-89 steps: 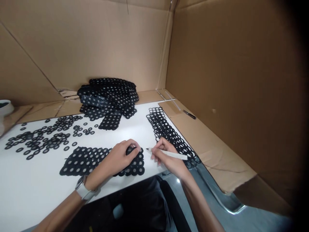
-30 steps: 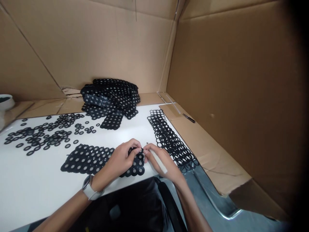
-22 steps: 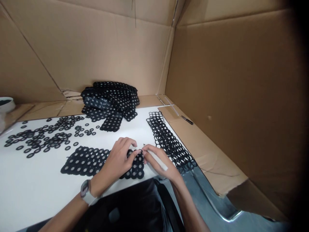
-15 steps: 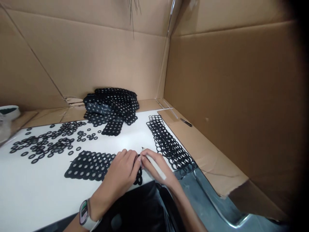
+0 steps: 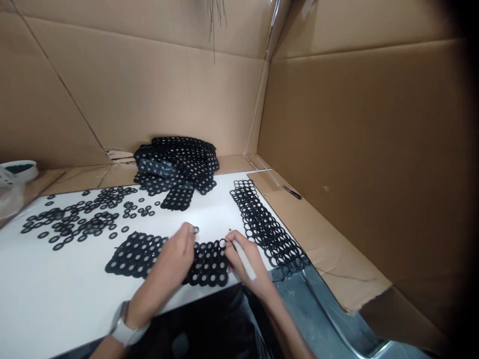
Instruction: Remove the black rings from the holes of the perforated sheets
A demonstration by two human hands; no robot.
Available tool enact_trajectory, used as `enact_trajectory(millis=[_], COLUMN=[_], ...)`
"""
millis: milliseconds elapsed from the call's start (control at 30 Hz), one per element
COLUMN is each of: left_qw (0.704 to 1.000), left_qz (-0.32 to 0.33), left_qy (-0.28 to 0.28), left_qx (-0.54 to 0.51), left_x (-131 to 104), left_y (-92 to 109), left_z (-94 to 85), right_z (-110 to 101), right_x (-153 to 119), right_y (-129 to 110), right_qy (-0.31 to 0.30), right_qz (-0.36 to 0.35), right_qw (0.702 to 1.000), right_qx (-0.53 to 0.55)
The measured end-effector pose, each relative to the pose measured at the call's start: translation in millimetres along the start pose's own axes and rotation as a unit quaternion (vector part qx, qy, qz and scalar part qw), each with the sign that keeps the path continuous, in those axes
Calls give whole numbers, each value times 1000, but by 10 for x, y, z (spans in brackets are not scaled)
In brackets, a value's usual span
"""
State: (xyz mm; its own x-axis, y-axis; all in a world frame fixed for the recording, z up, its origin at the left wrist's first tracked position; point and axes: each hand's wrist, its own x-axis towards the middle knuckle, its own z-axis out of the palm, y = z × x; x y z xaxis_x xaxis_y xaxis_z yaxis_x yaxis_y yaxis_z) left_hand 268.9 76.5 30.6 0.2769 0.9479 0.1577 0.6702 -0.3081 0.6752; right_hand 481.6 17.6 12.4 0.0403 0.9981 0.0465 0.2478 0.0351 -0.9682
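A black sheet of joined rings with pale centres [image 5: 130, 254] lies on the white table in front of me. Over its middle, my left hand [image 5: 178, 252] pinches a small black ring [image 5: 196, 230] between thumb and finger. My right hand [image 5: 243, 254] is closed around a white pen-like tool [image 5: 244, 259] with a dark tip, its fingertips at the sheet's right end, by an open ring [image 5: 222, 243]. Loose black discs [image 5: 92, 223] are scattered at the left. A strip of open black rings [image 5: 264, 227] lies to the right.
Behind the sheet, a pile of dotted black sheets [image 5: 175, 162] stands against the cardboard wall [image 5: 149, 89]. A dark cutter [image 5: 292, 192] rests on cardboard at the right. At the far left is a white round container [image 5: 26, 173]. Thin strands hang above.
My left hand has moved away from my right hand, up and left, and now shows a ring at its fingertips. More of the sheet's right part is uncovered. The view has shifted slightly.
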Motion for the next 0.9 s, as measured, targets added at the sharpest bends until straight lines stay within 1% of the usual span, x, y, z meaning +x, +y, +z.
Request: enact_trajectory(millis=[67,133,200,233,267,300,333,367,400,433,467,533,567,600,667,700,767,833,900], left_qw=[996,991,977,965,953,945,944,951,966,983,994,996,995,993,994,995,996,996,996], left_qz=[-37,-61,-80,-90,-87,-79,-66,-52,-31,-9,14,45,53,67,76,78,73,65,57], left_qy=[44,78,73,102,117,131,137,132,114,77,21,-67,-86,-98,-77,-64,-48,-55,-75], left_qx=[64,94,182,223,264,288,292,274,229,168,111,41,27,15,13,15,19,13,0], left_x=[139,278,378,402,404,382,339,277,204,127,53,-63,-100,-124,-141,-140,-130,-124,-128], left_y=[-155,-362,-552,-617,-651,-649,-611,-541,-444,-330,-208,18,107,175,247,259,257,248,247], left_z=[-317,-696,-1036,-1157,-1231,-1253,-1219,-1135,-1008,-849,-671,-310,-148,-8,191,250,299,286,242], right_z=[-43,-79,-96,-97,-93,-84,-73,-58,-43,-26,-10,15,22,24,19,13,4,2,3], right_x=[23,39,44,43,41,39,39,42,49,59,72,97,106,113,115,112,104,96,89], right_y=[40,75,92,91,84,72,57,41,27,17,14,33,53,78,124,140,145,124,91], right_qy=[10,4,4,8,13,19,23,26,32,39,47,64,67,67,62,57,49,47,50], right_qz=[0,-8,-13,-13,-12,-12,-13,-16,-20,-23,-24,-22,-20,-20,-25,-25,-16,4,14], right_qw=[1000,1000,1000,1000,1000,1000,999,999,999,998,997,996,997,997,998,998,997,993,988], right_qx=[1,4,-2,-9,-15,-21,-25,-29,-34,-41,-47,-50,-45,-34,-4,14,56,105,143])
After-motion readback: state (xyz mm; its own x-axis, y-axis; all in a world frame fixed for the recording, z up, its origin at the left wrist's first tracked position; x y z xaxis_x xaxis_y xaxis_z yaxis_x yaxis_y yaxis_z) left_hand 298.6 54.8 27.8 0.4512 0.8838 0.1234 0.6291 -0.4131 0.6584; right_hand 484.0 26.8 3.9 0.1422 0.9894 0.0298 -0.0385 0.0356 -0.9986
